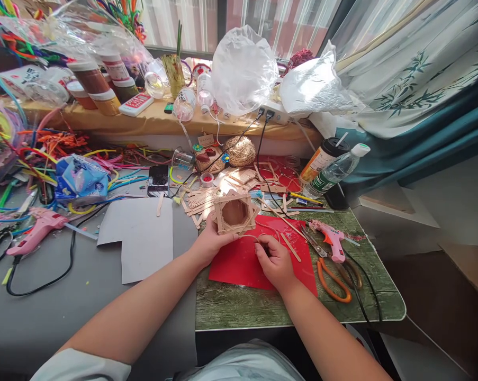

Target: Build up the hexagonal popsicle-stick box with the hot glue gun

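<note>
A small hollow box built from stacked craft sticks (234,228) sits in my left hand (210,242), its opening turned up toward me. The left thumb lies along its lower edge. From that edge a thin pale cord (248,236) runs across to my right hand (277,262), which pinches it between closed fingertips. Both hands are above a red sheet (233,267). A loose craft stick (290,247) lies on the sheet just right of my right hand. Behind the box spreads a pile of craft sticks (205,201).
Orange-handled scissors (334,283) and a pink glue gun (334,241) with its cable lie to the right. Another pink glue gun (40,230) and white cardboard (147,243) are on the left. A bottle (336,172) and a lidded cup (322,159) stand back right.
</note>
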